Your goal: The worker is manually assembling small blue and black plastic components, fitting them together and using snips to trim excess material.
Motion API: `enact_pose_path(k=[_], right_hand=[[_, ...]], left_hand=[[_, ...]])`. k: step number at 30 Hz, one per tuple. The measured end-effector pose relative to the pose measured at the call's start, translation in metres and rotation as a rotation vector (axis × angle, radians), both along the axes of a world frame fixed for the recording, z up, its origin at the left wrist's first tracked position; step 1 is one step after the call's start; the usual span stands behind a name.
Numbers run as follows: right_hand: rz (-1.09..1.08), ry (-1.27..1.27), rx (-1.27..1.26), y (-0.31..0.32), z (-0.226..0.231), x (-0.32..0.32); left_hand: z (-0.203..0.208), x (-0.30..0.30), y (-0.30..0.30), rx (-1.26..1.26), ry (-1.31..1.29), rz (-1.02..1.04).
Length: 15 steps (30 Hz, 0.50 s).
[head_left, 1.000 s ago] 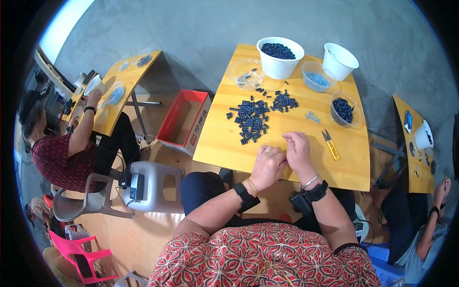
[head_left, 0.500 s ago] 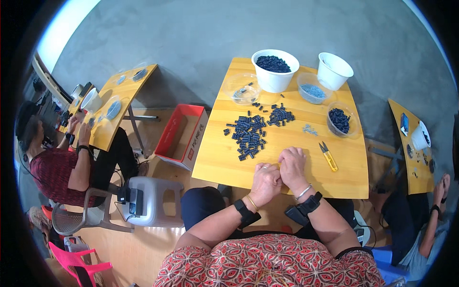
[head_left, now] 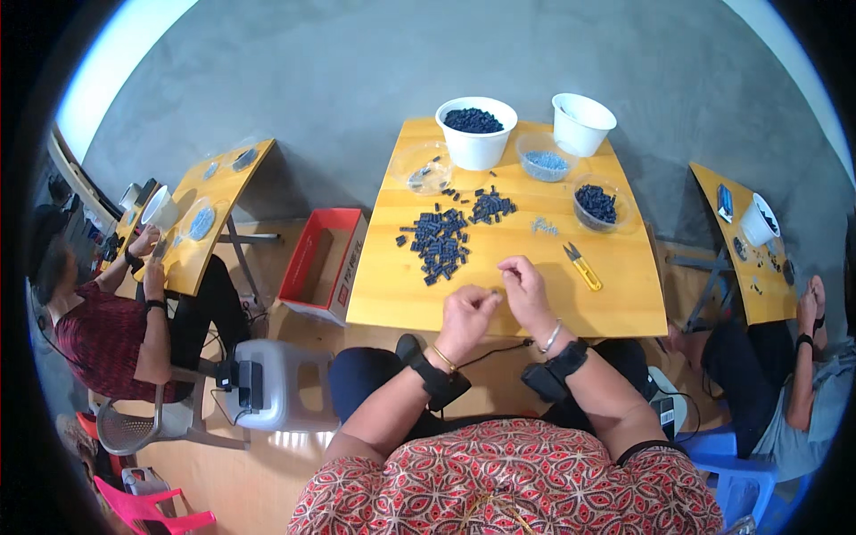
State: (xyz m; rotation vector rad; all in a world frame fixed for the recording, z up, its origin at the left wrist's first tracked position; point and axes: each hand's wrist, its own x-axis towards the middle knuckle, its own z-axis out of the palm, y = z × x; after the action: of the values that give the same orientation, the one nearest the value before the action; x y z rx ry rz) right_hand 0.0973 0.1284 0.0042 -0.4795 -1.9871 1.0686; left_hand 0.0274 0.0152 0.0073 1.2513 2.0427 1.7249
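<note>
Above the near edge of the yellow table, my left hand is closed in a pinch. Something tiny shows at its fingertips, too small to name. My right hand is beside it, a small gap apart, with fingers bent together; what they hold, if anything, is hidden. Beyond my left hand lies a heap of small dark blocks, and a smaller dark heap is just behind it. Small silvery pieces are scattered beyond my right hand. Yellow-handled thread snips lie to its right.
Along the back stand a white tub of dark pieces, another white tub, a clear bowl of silvery pieces and a clear dish. A clear bowl of dark pieces sits at right. People work at tables on both sides.
My hands were together over the table edge; now they have come apart, the left nearer me. The view has shifted slightly. The heaps and containers look the same.
</note>
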Motion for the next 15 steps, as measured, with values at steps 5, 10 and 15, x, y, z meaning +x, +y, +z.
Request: enact_pose_path(k=[5, 10, 15], right_hand=[[0.227, 0.019, 0.112, -0.040, 0.069, 0.042], [0.184, 0.061, 0.313, -0.047, 0.082, 0.052], [0.186, 0.064, 0.321, -0.045, 0.085, 0.063]], left_hand=[[0.045, 0.007, -0.017, 0.238, -0.740, -0.092], [0.057, 0.027, -0.030, 0.299, -0.950, -0.274], [0.062, 0.032, -0.041, 0.282, -0.992, -0.379]])
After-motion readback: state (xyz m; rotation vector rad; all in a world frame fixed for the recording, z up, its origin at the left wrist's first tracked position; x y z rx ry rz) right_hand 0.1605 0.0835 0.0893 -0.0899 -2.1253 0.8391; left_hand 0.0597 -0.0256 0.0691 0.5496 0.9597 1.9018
